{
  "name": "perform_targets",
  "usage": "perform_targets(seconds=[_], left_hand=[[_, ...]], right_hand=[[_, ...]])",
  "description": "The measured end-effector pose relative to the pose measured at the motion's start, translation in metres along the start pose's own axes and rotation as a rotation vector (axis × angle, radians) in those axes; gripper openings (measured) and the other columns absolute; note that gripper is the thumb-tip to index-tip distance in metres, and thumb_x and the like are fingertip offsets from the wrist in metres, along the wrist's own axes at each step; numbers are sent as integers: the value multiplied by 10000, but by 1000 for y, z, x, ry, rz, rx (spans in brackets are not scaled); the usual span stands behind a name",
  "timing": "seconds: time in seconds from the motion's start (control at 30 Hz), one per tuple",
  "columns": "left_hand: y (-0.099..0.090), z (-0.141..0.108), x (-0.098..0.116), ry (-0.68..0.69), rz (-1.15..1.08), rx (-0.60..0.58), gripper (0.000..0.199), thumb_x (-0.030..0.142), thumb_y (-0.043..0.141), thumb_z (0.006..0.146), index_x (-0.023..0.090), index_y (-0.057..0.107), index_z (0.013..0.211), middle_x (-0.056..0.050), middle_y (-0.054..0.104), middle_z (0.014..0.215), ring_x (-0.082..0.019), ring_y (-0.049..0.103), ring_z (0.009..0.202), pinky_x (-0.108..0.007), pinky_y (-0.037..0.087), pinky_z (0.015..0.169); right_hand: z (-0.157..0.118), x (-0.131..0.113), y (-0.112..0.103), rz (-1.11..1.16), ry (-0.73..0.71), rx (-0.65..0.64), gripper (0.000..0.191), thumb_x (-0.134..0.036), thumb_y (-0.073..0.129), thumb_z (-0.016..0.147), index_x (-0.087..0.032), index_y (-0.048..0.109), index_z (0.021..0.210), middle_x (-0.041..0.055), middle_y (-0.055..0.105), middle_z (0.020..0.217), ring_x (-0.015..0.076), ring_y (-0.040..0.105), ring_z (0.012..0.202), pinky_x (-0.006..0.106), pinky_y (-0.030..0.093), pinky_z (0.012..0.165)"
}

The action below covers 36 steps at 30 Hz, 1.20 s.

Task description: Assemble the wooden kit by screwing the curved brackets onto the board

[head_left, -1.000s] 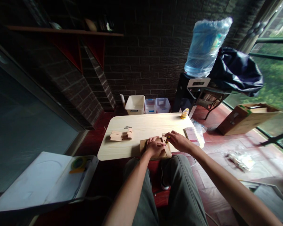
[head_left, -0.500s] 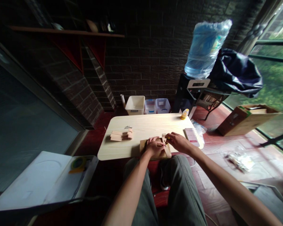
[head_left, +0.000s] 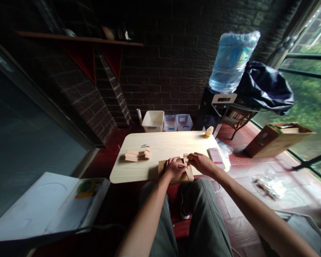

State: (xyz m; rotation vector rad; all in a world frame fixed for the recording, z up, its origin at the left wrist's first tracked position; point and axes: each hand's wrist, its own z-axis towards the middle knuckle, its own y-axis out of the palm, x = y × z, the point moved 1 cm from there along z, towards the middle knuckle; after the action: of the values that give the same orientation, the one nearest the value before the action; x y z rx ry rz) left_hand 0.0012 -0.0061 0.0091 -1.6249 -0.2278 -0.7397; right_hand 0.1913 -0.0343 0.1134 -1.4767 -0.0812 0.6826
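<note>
A wooden piece [head_left: 188,173] made of joined boards lies at the front edge of the pale table [head_left: 139,174]. My left hand [head_left: 173,167] rests on it, its fingers pressing the wood near a small dark hole or screw. My right hand [head_left: 200,162] is closed around a small yellow-and-black tool [head_left: 189,159], whose tip meets the wood beside the left fingertips. On the left of the table lie other joined wooden pieces [head_left: 137,155], with some small dark metal parts [head_left: 144,146] behind them.
A yellow-capped bottle [head_left: 208,132] and a flat pale box [head_left: 216,157] are at the table's right. Behind stand plastic bins [head_left: 153,121] and a water dispenser [head_left: 224,98]. A cardboard box [head_left: 278,139] is on the right floor, an open white case [head_left: 42,207] at lower left.
The view has tilted up slightly, so the scene sits a little lower. My right hand has turned slightly at the tool; my left hand stays on the wood.
</note>
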Motion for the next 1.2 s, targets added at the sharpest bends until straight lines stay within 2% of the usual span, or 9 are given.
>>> perform_targets(seconds=[0.1, 0.33, 0.43, 0.6, 0.7, 0.8, 1.0, 1.1, 1.2], left_hand=[[0, -1, 0, 14, -9, 7, 210, 509, 663, 835, 453, 783, 998, 54, 548, 1448, -277, 413, 1403, -476, 271, 1217], [2, -1, -1, 7, -12, 22, 217, 518, 662, 832, 458, 780, 1004, 52, 557, 1436, -275, 397, 1414, -470, 273, 1214], [2, -1, -2, 7, -6, 15, 217, 513, 667, 828, 451, 781, 1001, 53, 552, 1441, -271, 410, 1403, -463, 276, 1217], [2, 1, -2, 6, -8, 12, 232, 504, 681, 819, 415, 788, 1004, 46, 547, 1452, -275, 408, 1401, -465, 272, 1222], [4, 2, -3, 2, -11, 12, 207, 501, 684, 816, 435, 788, 982, 56, 551, 1447, -277, 413, 1396, -468, 279, 1219], [5, 3, -4, -2, -16, 13, 208, 500, 680, 818, 451, 784, 991, 59, 550, 1446, -273, 409, 1401, -469, 275, 1221], [3, 2, -3, -6, -5, -10, 227, 526, 665, 824, 466, 774, 1014, 69, 547, 1448, -278, 395, 1415, -482, 266, 1225], [2, 1, -2, -5, 1, -18, 231, 526, 655, 832, 467, 771, 1023, 66, 539, 1457, -278, 394, 1417, -483, 264, 1227], [2, 1, -2, 0, 8, -11, 231, 524, 648, 842, 458, 775, 1024, 52, 533, 1465, -279, 392, 1420, -480, 260, 1227]], right_hand=[[-1, 4, -1, 16, -9, -11, 189, -332, 568, 999, -214, 662, 1113, 76, 718, 994, 180, 681, 838, 253, 424, 705], [-2, -1, -2, -91, 155, -19, 268, -486, 605, 964, -223, 652, 991, 41, 736, 818, 192, 674, 714, 261, 366, 618], [-2, -4, -1, -85, 117, -7, 244, -451, 575, 988, -227, 660, 1038, 51, 746, 882, 191, 684, 775, 259, 391, 657], [-6, -4, -3, -65, 50, 8, 300, -385, 555, 997, -244, 621, 1252, 64, 719, 1027, 174, 675, 800, 257, 426, 694], [-8, -3, -5, -73, 4, 9, 263, -340, 525, 1007, -250, 637, 1226, 61, 688, 1045, 163, 665, 798, 253, 432, 708], [-6, -1, -5, -68, -24, -10, 199, -326, 513, 1015, -229, 665, 1098, 57, 681, 990, 166, 661, 814, 252, 428, 718], [-4, 1, -1, -6, 61, 22, 218, -433, 605, 970, -221, 649, 983, 32, 694, 875, 171, 649, 741, 259, 416, 658], [-4, 2, 1, 54, 29, 57, 188, -385, 608, 969, -214, 666, 1021, 55, 679, 987, 147, 650, 719, 268, 462, 693], [-7, 3, 6, 217, -25, 71, 197, -295, 579, 977, -210, 663, 1133, 86, 659, 1113, 127, 665, 726, 277, 513, 733]])
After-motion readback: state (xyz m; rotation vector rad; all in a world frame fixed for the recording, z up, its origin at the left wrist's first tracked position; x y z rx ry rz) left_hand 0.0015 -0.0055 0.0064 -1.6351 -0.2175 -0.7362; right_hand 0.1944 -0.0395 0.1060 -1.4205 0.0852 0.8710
